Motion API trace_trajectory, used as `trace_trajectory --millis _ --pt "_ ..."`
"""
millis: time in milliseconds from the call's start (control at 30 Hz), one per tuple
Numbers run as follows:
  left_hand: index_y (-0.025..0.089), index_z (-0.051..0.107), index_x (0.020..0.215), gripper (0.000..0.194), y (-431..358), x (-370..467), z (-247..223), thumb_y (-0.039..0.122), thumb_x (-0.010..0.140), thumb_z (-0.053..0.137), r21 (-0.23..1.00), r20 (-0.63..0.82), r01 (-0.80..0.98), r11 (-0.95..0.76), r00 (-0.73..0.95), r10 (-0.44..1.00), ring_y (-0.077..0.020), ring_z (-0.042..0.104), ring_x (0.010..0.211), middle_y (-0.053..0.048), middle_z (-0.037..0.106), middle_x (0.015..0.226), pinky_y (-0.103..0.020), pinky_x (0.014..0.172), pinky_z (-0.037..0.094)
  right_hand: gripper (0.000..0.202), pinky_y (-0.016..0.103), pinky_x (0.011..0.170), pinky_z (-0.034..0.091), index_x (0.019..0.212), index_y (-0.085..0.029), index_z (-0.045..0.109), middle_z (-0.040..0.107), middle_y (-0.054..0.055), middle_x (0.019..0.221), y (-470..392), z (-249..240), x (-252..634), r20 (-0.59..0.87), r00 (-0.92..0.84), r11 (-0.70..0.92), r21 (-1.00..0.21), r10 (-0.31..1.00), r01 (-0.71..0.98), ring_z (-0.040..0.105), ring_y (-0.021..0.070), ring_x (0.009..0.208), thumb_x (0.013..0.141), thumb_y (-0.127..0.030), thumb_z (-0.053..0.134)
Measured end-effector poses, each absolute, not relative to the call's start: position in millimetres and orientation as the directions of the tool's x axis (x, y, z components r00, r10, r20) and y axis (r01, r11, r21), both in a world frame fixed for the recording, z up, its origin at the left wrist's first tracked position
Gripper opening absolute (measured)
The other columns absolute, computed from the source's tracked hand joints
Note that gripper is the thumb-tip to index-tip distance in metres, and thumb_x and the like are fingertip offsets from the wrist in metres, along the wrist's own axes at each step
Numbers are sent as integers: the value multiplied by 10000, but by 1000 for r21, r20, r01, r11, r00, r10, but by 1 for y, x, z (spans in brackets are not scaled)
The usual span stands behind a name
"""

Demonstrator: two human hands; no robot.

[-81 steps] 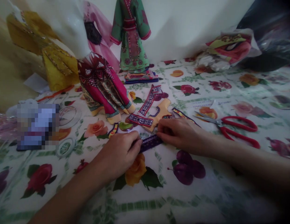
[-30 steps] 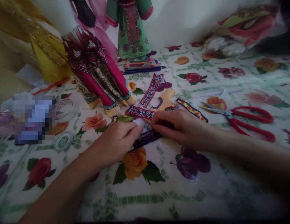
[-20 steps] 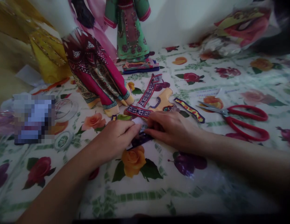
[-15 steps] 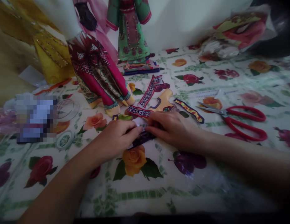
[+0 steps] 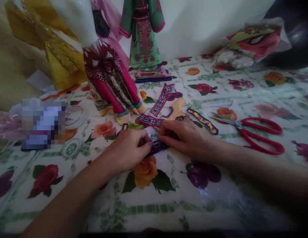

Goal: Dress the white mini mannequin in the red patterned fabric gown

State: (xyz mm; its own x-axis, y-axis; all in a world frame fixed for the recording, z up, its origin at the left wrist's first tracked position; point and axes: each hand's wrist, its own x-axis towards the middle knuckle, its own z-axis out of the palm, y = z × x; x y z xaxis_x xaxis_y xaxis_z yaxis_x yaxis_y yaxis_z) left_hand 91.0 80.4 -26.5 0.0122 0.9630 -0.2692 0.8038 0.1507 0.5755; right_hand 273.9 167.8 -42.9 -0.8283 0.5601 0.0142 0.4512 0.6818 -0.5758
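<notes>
A narrow dark purple strip of trim (image 5: 157,147) lies on the flowered tablecloth between my two hands. At its left end my left hand (image 5: 130,147) has the fingers and thumb pinched together on it. My right hand (image 5: 185,136) is curled with its fingertips closed on the strip's right end. Just beyond the hands lie a red-edged patterned strip (image 5: 151,120), another like it (image 5: 159,100), and a peach cut-out piece (image 5: 178,108). To their right is a yellow strip with a dark border (image 5: 203,121).
Red-handled scissors (image 5: 239,123) lie partly open at right. Behind the hands stands a white doll figure in magenta patterned trousers (image 5: 110,82), with a green dressed doll (image 5: 145,46) farther back. Tape rolls (image 5: 72,147) lie at left. A plastic-wrapped bundle (image 5: 255,41) sits back right.
The view has shifted slightly, so the scene sits a little farther right. Both hands stay at the dark strip, and more of it shows between them.
</notes>
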Motion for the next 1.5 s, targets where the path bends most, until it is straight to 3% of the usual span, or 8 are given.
trace_trajectory --millis 200,633,1100,1267,1367,1500 --pt "195 575 666 184 79 92 -28 299 815 542 551 -262 818 163 -15 965 -109 459 518 40 545 548 -257 535 303 101 243 603 331 849 -164 569 609 -6 754 164 -45 274 39 -814 697 -541 579 470 517 116 657 880 -228 640" --pt "193 572 696 298 77 81 -22 356 916 453 517 -230 851 89 38 972 -112 468 523 35 541 561 -260 521 286 117 268 616 321 828 -167 537 591 11 781 161 -43 272 45 -824 720 -514 565 466 489 128 660 900 -238 594" --pt "201 617 741 179 72 79 -18 299 861 529 486 -325 867 110 63 944 -118 513 550 24 609 617 -250 534 314 218 277 639 346 902 -158 545 604 40 828 157 -50 269 62 -813 740 -458 579 492 534 160 722 916 -368 601" --pt "198 608 766 192 71 82 -12 274 904 497 427 -153 904 -33 108 982 -131 551 609 14 621 665 -262 592 391 234 255 599 359 817 -180 549 575 -1 706 170 -36 288 144 -806 704 -589 575 397 510 123 630 989 -323 480" --pt "184 639 890 198 62 95 -14 198 922 444 345 9 925 -160 167 986 -175 601 739 -40 661 832 -306 671 476 205 266 635 400 895 -175 597 595 32 788 174 -23 303 245 -811 781 -511 532 358 543 141 691 992 -233 426" --pt "107 611 1168 350 46 119 -28 96 882 408 135 107 941 -309 296 949 -230 611 826 -122 658 998 -386 718 547 254 310 700 465 1040 -155 625 608 82 949 162 -19 315 161 -916 889 -350 369 296 578 193 815 855 -65 476"
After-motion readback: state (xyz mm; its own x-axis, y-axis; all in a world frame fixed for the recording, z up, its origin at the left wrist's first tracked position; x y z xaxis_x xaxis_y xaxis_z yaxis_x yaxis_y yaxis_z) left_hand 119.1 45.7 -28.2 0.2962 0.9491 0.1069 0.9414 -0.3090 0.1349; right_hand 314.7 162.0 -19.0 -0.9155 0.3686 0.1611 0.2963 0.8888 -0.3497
